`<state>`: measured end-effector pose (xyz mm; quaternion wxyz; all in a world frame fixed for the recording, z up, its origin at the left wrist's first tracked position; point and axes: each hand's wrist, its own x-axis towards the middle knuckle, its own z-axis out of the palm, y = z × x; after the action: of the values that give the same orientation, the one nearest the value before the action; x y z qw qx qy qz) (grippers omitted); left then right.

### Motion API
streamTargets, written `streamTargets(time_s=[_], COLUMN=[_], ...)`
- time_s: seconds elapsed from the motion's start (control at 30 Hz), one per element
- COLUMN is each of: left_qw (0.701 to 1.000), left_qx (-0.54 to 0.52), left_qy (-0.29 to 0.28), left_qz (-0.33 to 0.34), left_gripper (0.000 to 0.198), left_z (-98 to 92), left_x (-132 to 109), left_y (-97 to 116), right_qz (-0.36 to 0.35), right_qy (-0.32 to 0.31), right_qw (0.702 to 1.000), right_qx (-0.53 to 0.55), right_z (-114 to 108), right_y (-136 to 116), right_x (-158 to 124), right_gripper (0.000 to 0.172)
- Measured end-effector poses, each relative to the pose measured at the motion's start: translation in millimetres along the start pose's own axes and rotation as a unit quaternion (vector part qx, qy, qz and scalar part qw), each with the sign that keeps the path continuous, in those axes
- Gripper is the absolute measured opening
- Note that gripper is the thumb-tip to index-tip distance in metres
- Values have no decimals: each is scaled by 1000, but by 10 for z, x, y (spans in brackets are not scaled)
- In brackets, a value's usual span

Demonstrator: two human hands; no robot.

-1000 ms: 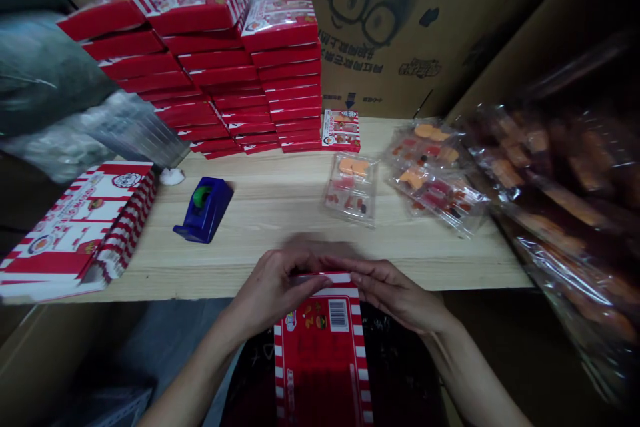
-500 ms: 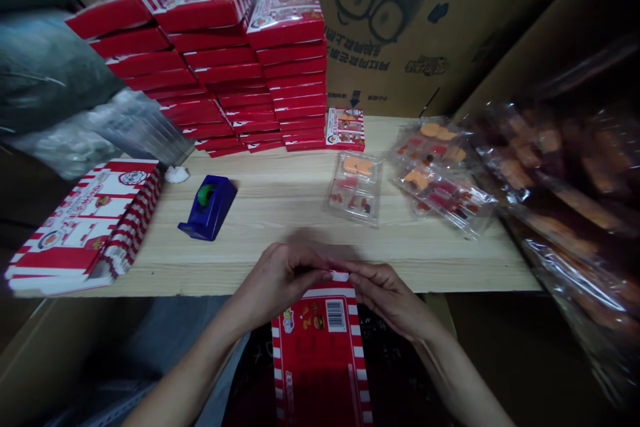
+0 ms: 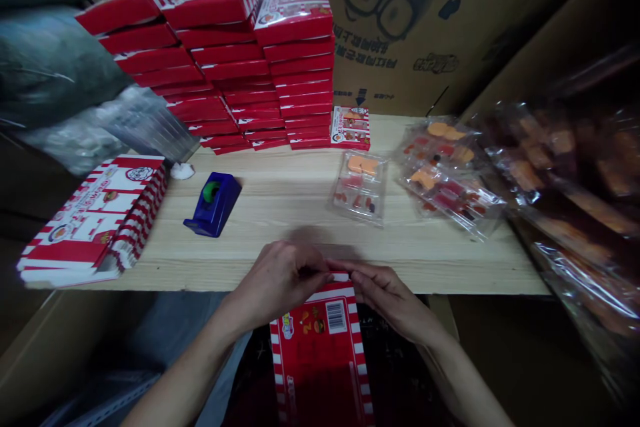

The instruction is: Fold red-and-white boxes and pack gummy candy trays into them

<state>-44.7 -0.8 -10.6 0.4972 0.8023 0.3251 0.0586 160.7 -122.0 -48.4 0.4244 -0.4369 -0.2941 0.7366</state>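
A red box (image 3: 323,360) with red-and-white striped edges and a barcode extends from the table's front edge down over my lap. My left hand (image 3: 285,277) pinches the left side of its top end, thumb and fingers pressed together at the white flap. At the right corner of that same end, my right hand (image 3: 385,290) has its fingers closed on the box. Part of the flap is hidden behind the fingers. Beyond the hands, a clear tray of gummy candy (image 3: 359,188) lies flat on the wooden table (image 3: 270,213).
Stacked red boxes (image 3: 230,73) stand at the back left. Flat printed cartons (image 3: 90,213) pile up at the left, beside a blue tape dispenser (image 3: 213,205). More candy packs (image 3: 445,177) lie at the right, near a heap of wrapped candy (image 3: 575,200). A large cardboard box (image 3: 400,80) is behind.
Both hands keep their grip at the box's end with barely any motion. The view has shifted slightly, so the table's things appear a little further right.
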Motion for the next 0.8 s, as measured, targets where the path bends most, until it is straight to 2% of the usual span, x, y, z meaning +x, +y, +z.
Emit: streamTargets(time_s=[0.13, 0.27, 0.43, 0.5, 0.57, 0.67, 0.8], left_qw=[1000, 1000, 996, 996, 998, 991, 961], left_qx=[-21, -23, 46, 30, -30, -133, -246], left_qy=[3, 3, -17, -31, -25, 23, 66], left_qz=[-3, 8, 74, 78, 52, -26, -106], left_gripper=[19, 30, 28, 25, 28, 39, 34], left_z=[-2, 5, -34, -81, -135, -168, -61], left_x=[7, 29, 20, -39, -143, -340, -510], left_y=[-5, -4, 47, 40, -2, -115, -255], right_qz=[-5, -17, -30, -35, -28, -1, 0], right_qy=[-21, -13, 22, 43, 73, 117, 127], right_qw=[997, 993, 995, 995, 992, 986, 983], right_qx=[-72, -113, -88, -87, -97, -118, -129], right_z=[-26, 14, 50, 37, 7, -60, -112], right_y=[-100, -126, -70, -63, -65, -53, -19], right_x=[-38, -37, -32, -52, -94, -177, -255], right_gripper=[42, 48, 40, 37, 36, 38, 37])
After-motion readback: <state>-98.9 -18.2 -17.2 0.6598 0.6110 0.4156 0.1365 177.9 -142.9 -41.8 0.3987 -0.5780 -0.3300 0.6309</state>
